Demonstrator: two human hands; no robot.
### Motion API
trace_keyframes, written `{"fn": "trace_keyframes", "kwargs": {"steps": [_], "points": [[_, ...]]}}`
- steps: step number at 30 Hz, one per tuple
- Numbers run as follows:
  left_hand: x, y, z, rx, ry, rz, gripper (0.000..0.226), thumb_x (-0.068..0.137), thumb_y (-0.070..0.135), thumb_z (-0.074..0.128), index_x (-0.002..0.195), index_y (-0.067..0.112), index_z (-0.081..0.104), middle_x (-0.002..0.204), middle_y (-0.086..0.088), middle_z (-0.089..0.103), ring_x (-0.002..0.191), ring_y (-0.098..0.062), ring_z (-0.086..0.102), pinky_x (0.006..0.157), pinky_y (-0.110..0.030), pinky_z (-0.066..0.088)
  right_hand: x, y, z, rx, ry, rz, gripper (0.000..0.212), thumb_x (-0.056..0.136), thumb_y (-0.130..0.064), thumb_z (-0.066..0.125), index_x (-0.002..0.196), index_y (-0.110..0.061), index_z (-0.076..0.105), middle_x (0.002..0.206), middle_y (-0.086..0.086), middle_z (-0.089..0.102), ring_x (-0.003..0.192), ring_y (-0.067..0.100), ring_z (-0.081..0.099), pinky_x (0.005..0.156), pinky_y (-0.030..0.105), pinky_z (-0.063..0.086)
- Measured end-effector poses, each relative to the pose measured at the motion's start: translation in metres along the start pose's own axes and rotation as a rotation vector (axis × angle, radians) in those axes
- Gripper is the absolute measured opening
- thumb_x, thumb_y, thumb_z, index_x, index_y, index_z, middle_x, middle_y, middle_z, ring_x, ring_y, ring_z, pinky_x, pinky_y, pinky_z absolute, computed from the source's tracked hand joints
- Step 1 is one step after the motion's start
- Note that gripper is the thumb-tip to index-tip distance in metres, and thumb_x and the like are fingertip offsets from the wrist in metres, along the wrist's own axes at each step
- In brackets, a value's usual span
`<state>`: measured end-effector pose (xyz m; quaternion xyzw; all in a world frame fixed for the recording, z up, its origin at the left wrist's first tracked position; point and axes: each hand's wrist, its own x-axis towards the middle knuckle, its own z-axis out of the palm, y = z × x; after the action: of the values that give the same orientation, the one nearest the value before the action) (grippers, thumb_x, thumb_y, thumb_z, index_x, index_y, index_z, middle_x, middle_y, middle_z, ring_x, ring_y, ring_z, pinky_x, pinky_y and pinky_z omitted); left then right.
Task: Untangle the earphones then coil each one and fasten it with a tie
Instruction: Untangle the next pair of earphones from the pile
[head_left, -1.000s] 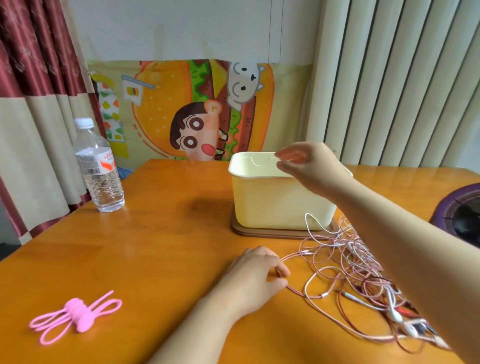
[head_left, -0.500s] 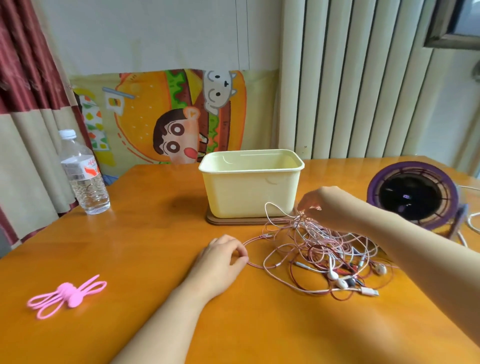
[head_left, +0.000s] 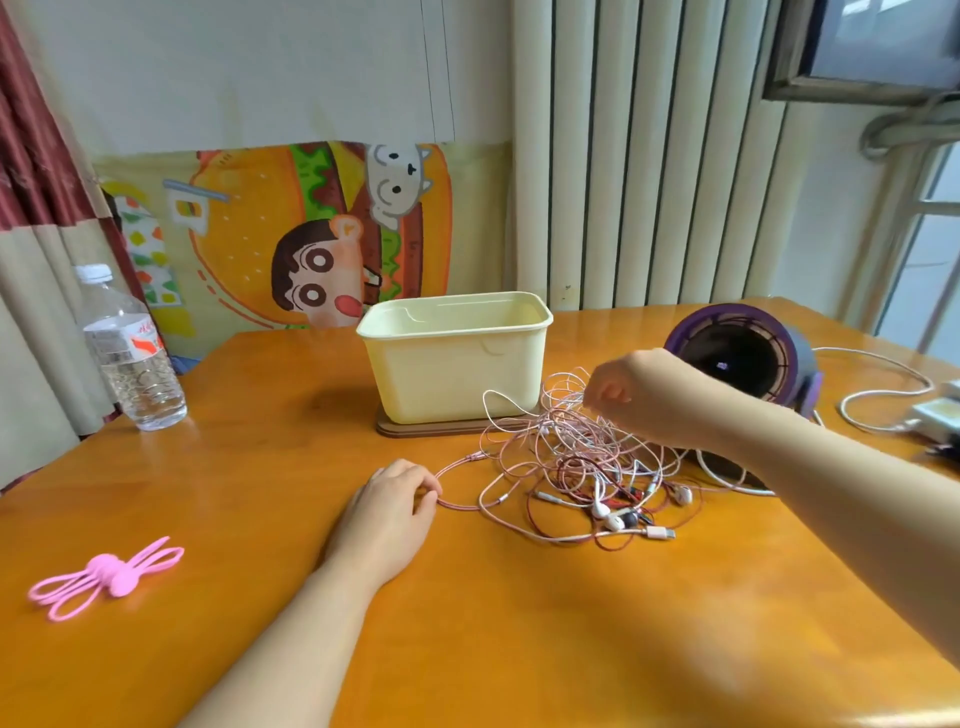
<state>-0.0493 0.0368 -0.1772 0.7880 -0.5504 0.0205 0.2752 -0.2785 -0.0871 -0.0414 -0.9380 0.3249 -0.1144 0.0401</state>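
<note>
Surface: an orange wooden table (head_left: 260, 467) is seen against a cartoon hanging and pale vertical blinds.
Earphones (head_left: 571, 467): a pink, white and red tangle is spread at centre right of the frame, none yet separated.
Right hand (head_left: 628, 395): fingers are curled and strands are pinched at the heap's top.
Left hand (head_left: 395, 509): a pink loop at the tangle's left edge is pinched, low on the table.
Change: the right hand has been brought from the cream bin (head_left: 457, 364) down onto the cords, so untangling is judged as barely begun.
Ties (head_left: 104, 571): a pink bundle is left untouched at lower left.
</note>
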Motion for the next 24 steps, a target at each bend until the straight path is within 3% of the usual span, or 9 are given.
{"fn": "trace_keyframes", "kwargs": {"steps": [3, 6, 10, 14, 18, 22, 24], "points": [[0.000, 0.002, -0.001, 0.000, 0.010, -0.009, 0.011, 0.095, 0.025, 0.050, 0.094, 0.029, 0.060, 0.108, 0.014, 0.055, 0.103, -0.010, 0.050, 0.089, -0.028, 0.043, 0.026, 0.018, -0.010, 0.026, 0.122, 0.092, 0.028, 0.097, -0.008, 0.044, 0.113, -0.013, 0.067, 0.115, 0.004, 0.067, 0.101, 0.021, 0.064, 0.093, 0.031, 0.050], [0.001, 0.004, -0.001, 0.006, 0.020, -0.017, 0.013, 0.095, 0.025, 0.049, 0.095, 0.028, 0.061, 0.108, 0.014, 0.055, 0.102, -0.009, 0.049, 0.088, -0.028, 0.044, 0.056, 0.032, -0.007, -0.064, 0.024, 0.184, 0.037, 0.096, -0.001, 0.039, 0.123, -0.014, 0.062, 0.126, 0.008, 0.061, 0.111, 0.027, 0.058, 0.099, 0.036, 0.046], [0.004, 0.001, 0.001, 0.003, 0.039, -0.028, 0.014, 0.096, 0.026, 0.047, 0.095, 0.028, 0.061, 0.106, 0.016, 0.054, 0.100, -0.007, 0.048, 0.086, -0.026, 0.045, 0.078, 0.032, 0.015, -0.169, -0.160, 0.275, 0.043, 0.093, 0.005, 0.037, 0.133, -0.003, 0.050, 0.130, 0.016, 0.055, 0.113, 0.030, 0.057, 0.094, 0.033, 0.049], [0.004, -0.001, 0.002, -0.007, 0.055, -0.028, 0.013, 0.096, 0.026, 0.047, 0.094, 0.029, 0.060, 0.104, 0.017, 0.053, 0.098, -0.007, 0.049, 0.084, -0.025, 0.045, 0.087, 0.036, 0.031, -0.155, -0.315, 0.299, 0.037, 0.091, -0.009, 0.057, 0.126, 0.001, 0.055, 0.113, 0.015, 0.066, 0.088, 0.023, 0.067, 0.077, 0.030, 0.056], [0.005, -0.001, 0.001, -0.015, 0.059, -0.025, 0.013, 0.096, 0.026, 0.047, 0.093, 0.030, 0.059, 0.103, 0.018, 0.053, 0.098, -0.006, 0.048, 0.083, -0.024, 0.045, 0.078, 0.034, 0.023, -0.127, -0.353, 0.246, 0.039, 0.088, -0.022, 0.064, 0.122, -0.005, 0.060, 0.092, 0.005, 0.069, 0.078, 0.018, 0.060, 0.072, 0.025, 0.051], [0.005, 0.000, 0.000, -0.045, 0.061, -0.003, 0.013, 0.096, 0.026, 0.048, 0.091, 0.031, 0.059, 0.101, 0.019, 0.053, 0.097, -0.005, 0.050, 0.084, -0.025, 0.046, 0.071, 0.022, -0.013, -0.123, -0.259, 0.145, 0.046, 0.086, -0.012, 0.064, 0.131, -0.017, 0.055, 0.123, 0.004, 0.061, 0.107, 0.022, 0.059, 0.097, 0.033, 0.047], [0.006, 0.002, -0.003, -0.092, 0.080, -0.003, 0.013, 0.095, 0.024, 0.050, 0.089, 0.031, 0.059, 0.101, 0.018, 0.054, 0.098, -0.005, 0.052, 0.085, -0.025, 0.046, 0.069, 0.010, -0.037, -0.095, -0.173, 0.093, 0.040, 0.089, -0.005, 0.057, 0.125, -0.020, 0.061, 0.123, 0.002, 0.062, 0.108, 0.022, 0.060, 0.097, 0.032, 0.047]]}}
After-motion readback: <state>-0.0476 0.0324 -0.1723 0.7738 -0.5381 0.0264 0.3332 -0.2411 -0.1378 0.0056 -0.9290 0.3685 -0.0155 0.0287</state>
